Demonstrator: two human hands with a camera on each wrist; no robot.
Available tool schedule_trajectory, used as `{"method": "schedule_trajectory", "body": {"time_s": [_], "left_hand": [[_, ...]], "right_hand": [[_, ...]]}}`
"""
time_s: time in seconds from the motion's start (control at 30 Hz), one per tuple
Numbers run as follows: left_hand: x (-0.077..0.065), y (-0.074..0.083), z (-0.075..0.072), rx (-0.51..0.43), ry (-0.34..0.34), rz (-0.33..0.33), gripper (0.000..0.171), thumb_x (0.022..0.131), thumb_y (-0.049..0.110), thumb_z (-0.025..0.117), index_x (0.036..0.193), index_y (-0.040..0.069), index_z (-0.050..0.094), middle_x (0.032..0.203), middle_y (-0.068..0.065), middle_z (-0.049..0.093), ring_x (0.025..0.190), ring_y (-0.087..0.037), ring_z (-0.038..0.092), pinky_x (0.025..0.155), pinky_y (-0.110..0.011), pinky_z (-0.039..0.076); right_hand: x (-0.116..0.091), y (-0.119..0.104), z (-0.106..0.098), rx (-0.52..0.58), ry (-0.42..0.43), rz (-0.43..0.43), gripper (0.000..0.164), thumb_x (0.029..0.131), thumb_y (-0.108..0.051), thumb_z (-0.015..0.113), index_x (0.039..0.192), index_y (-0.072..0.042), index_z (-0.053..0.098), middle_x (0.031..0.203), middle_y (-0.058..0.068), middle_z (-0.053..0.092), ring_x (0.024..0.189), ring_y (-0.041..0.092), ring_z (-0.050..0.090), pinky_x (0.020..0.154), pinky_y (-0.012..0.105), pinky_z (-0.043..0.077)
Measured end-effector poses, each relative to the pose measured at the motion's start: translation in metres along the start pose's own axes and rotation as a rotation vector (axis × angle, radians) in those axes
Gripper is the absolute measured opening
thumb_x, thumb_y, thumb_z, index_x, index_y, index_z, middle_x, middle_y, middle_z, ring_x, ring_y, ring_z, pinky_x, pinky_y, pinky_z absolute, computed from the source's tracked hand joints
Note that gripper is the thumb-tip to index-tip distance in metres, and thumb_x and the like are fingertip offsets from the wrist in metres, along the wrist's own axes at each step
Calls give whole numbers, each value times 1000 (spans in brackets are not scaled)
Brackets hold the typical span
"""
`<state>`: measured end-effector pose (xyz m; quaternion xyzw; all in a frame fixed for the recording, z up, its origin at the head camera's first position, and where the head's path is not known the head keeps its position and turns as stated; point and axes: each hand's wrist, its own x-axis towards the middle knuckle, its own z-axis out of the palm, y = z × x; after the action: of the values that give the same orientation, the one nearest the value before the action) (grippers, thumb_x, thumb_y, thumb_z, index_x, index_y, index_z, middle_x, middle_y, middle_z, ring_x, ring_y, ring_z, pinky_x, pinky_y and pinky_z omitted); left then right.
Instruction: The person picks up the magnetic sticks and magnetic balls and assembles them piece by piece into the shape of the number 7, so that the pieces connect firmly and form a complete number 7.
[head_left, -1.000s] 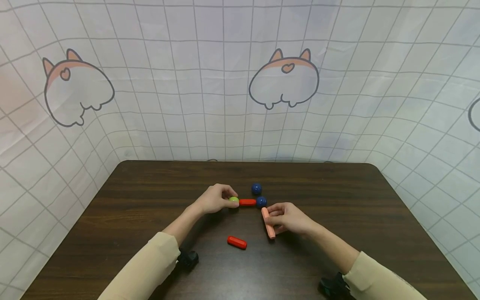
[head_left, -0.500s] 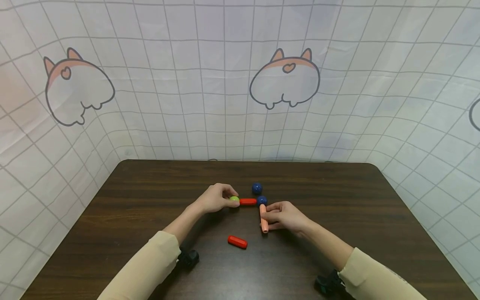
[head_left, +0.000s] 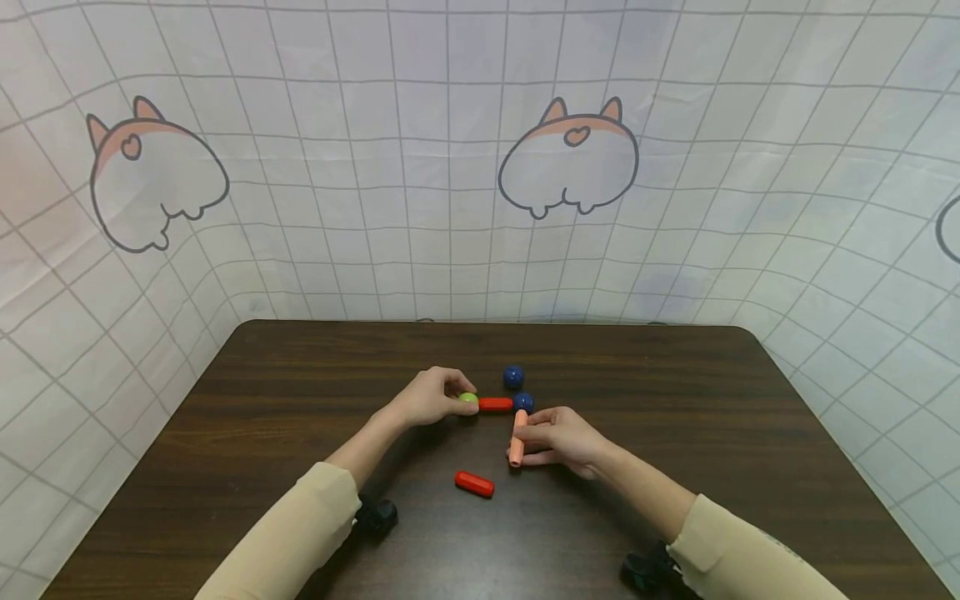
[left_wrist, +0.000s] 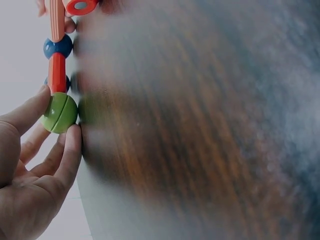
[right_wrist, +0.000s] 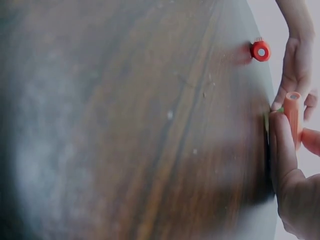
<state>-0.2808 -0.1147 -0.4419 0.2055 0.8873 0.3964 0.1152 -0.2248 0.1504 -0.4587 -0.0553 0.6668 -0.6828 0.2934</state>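
My left hand (head_left: 429, 397) pinches a light green ball (left_wrist: 61, 113) between thumb and fingers. A short red rod (head_left: 495, 404) runs from that ball to a dark blue ball (head_left: 523, 402), touching both. With thumb and fingers my right hand (head_left: 564, 440) holds a longer salmon-pink rod (head_left: 517, 439). Its far end is at the blue ball; in the left wrist view the two appear to touch. The pink rod's near end, pointing toward me, shows a small metal disc (right_wrist: 293, 95) in the right wrist view.
A second blue ball (head_left: 513, 377) lies just behind the row. Nearer to me a loose red rod (head_left: 474, 484) rests on the dark wood table (head_left: 300, 375). A white gridded cloth (head_left: 337, 192) hangs round the table's back and sides.
My right hand has moved left with the pink rod. The rod has swung from a slant to nearly straight, its far end now at the blue ball. The left hand stays put.
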Motion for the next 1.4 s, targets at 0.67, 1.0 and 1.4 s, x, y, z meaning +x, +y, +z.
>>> {"method": "schedule_trajectory", "body": {"time_s": [0.67,1.0,1.4], "left_hand": [[0,-1,2,-3,4,-18,25,92,24,81,111,10,74,97,0,66,85,-17,59,73,-34,50],[1,-1,2,0,11,-7,24,92,23,80,111,10,74,97,0,66,86,-18,58,75,-35,50],[-1,-2,2,2,21,-6,30,92,26,81,116,10,73,102,0,67,92,-17,61,80,-36,52]], "right_hand": [[1,0,6,29,41,13,46,104,-10,62,134,20,45,105,20,70,93,24,72,86,37,57],[0,-2,8,37,75,25,46,103,-11,65,134,17,45,108,22,68,93,24,73,86,37,57],[0,-2,10,34,95,26,44,103,-11,65,133,17,48,109,22,66,90,23,73,85,36,58]]}}
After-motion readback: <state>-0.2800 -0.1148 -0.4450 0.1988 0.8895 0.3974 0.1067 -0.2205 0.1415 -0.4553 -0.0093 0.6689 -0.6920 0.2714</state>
